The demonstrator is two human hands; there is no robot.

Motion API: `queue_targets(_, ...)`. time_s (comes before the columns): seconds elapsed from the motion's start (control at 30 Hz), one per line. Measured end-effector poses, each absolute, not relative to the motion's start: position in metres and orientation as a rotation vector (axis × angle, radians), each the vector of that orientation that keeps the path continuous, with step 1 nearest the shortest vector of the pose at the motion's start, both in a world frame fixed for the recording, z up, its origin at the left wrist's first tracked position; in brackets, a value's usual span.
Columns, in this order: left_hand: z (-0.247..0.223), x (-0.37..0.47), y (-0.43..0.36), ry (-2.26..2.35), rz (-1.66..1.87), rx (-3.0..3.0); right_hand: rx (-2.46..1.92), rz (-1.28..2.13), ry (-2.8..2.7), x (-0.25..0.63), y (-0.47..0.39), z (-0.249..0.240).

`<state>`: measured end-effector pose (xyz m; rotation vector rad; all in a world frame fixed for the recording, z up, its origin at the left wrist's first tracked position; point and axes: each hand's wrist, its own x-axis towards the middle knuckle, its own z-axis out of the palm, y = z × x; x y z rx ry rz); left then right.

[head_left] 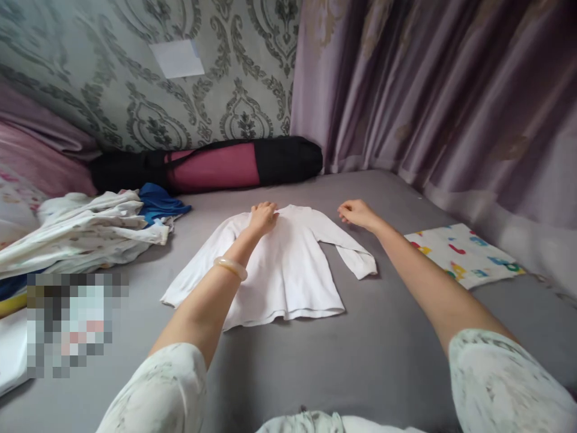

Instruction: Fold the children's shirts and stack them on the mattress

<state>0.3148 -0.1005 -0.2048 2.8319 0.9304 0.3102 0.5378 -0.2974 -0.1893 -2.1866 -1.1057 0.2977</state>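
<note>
The white shirt (pixel 293 258) lies hem towards us, our left hand (pixel 264 218) nearer, at its neckline, grip unclear, our right hand (pixel 355 213) half-open, apart.

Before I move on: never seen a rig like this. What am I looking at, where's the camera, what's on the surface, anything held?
No robot here: these are a person's bare hands, seen in one picture from a camera worn on the head. On the grey sheet a white long-sleeved top lies spread out. The left hand rests on it near the collar; whether it grips is unclear. The right hand seems empty, beside the top. Around them: heaped clothes, a long black-and-pink bag and a colourful patterned cloth.
</note>
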Motion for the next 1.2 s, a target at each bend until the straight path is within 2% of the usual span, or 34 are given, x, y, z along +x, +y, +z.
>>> queue_targets(0.23, -0.228, 0.370, -0.142, 0.567, 0.402, 2.744, -2.394, 0.658, -0.959, 0.534, -0.388, -0.194)
queue_targets(0.33, -0.245, 0.384, -0.146, 0.505, 0.533, 2.675, -2.440, 0.788, -1.001, 0.530, -0.393, -0.195)
queue_targets(0.6, -0.272, 0.388, -0.143, 0.432, 0.691, 2.616, -2.383, 0.849, -1.169, 0.529, -0.381, -0.181)
queue_targets(0.7, -0.274, 0.389, -0.143, 0.443, 0.691, 2.628, -2.509, 0.616, -1.288, 0.540, -0.380, -0.170)
queue_targets(0.87, -0.269, 0.389, -0.148, 0.503, 0.653, 2.665, -2.659, -0.355, -1.614, 0.551, -0.385, -0.164)
queue_targets(0.93, -0.265, 0.388, -0.151, 0.538, 0.613, 2.682, -2.699, -0.558, -1.716, 0.551, -0.388, -0.172)
queue_targets(1.03, -0.260, 0.385, -0.156, 0.564, 0.532, 2.727, -2.762, -0.591, -1.844, 0.549, -0.394, -0.189)
queue_targets(1.2, -0.254, 0.380, -0.162, 0.584, 0.416, 2.792, -2.770, -0.392, -1.963, 0.547, -0.410, -0.199)
